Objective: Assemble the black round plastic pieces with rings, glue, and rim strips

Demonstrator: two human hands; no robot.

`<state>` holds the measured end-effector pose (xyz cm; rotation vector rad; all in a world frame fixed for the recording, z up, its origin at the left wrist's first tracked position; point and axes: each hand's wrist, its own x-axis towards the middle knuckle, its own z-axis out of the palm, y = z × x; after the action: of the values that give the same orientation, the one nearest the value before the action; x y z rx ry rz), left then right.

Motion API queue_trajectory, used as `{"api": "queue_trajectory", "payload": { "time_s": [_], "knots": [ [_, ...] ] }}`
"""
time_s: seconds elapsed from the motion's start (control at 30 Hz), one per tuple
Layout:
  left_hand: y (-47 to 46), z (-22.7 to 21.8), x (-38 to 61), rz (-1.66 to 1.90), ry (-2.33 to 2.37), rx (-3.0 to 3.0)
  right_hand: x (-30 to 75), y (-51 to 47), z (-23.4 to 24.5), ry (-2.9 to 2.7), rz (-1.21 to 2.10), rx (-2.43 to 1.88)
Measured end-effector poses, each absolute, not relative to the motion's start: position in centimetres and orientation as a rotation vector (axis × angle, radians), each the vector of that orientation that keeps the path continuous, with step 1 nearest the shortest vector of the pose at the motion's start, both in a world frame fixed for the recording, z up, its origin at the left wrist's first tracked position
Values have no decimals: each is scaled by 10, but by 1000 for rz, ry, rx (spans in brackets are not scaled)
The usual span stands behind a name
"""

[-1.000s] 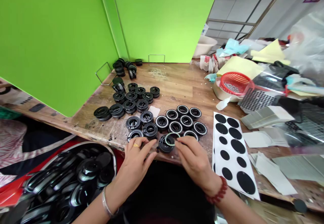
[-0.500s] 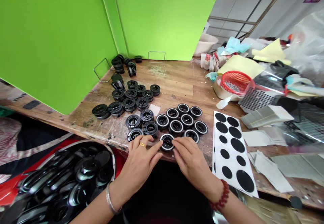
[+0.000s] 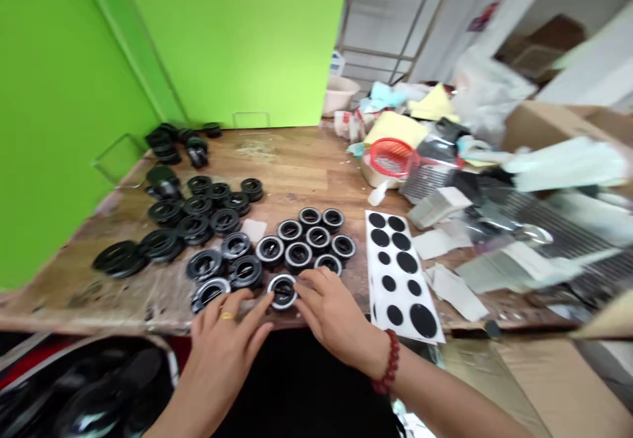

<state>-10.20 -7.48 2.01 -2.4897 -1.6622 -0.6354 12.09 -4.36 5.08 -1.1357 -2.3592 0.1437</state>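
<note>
As view swings right, left hand point(image 3: 222, 342) and right hand point(image 3: 333, 316) still pinch black ring part point(image 3: 283, 291).

Bare-armed hands: left hand point(image 3: 220, 352) gold-ringed, right hand point(image 3: 336, 316) wearing a red bead bracelet.

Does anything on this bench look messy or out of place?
Yes. The bench's right side is a loose heap of papers and plastic bags around a red basket. The black round parts sit in tidy rows; both hands touch one.
</note>
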Motion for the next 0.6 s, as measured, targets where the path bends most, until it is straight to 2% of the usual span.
{"api": "queue_trajectory", "payload": {
  "time_s": [0.1,0.2,0.3,0.47,0.6],
  "knots": [
    [-70,13,-109,-751,-1699,-2468,181,-27,51,-2135,35,-1280],
    [-68,14,-110,-865,-1691,-2488,262,-15,50,-2042,-294,-2060],
    [-67,20,-101,-953,-1645,-2507,321,-7,42,-1883,-382,-2372],
    [-58,23,-83,-918,-1618,-2500,344,-3,30,-1787,-392,-2509],
    [-51,25,-83,-872,-1607,-2461,349,-19,43,-1769,-406,-2476]
  ]
}}
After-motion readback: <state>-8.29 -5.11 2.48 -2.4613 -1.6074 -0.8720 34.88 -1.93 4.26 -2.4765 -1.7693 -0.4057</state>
